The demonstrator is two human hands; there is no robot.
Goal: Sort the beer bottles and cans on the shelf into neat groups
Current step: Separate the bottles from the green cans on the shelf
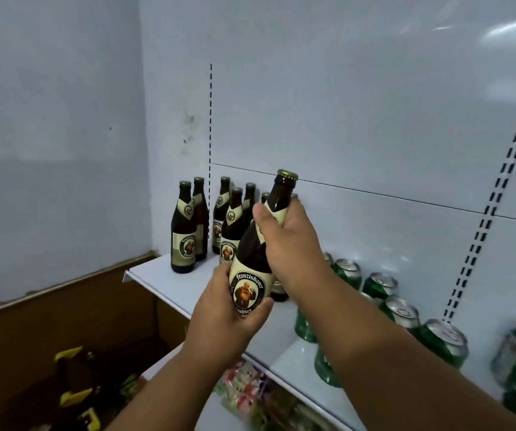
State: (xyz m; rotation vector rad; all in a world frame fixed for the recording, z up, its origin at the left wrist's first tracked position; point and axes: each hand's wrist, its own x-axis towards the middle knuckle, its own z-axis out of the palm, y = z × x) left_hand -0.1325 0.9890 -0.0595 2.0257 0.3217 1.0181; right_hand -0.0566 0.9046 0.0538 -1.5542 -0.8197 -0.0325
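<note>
While both hands, left hand (219, 309) and right hand (284, 241), grip one tilted bottle (250, 272), six bottles (185, 234) stand at 10 o'clock, roughly eight green cans (401, 309) at 4.

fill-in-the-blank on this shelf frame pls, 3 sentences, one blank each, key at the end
1. The held bottle is gripped by ____ hands.
2. The right hand grips the bottle at its ____.
3. The cans on the shelf are coloured ____.

Missing words: both; neck; green
</note>
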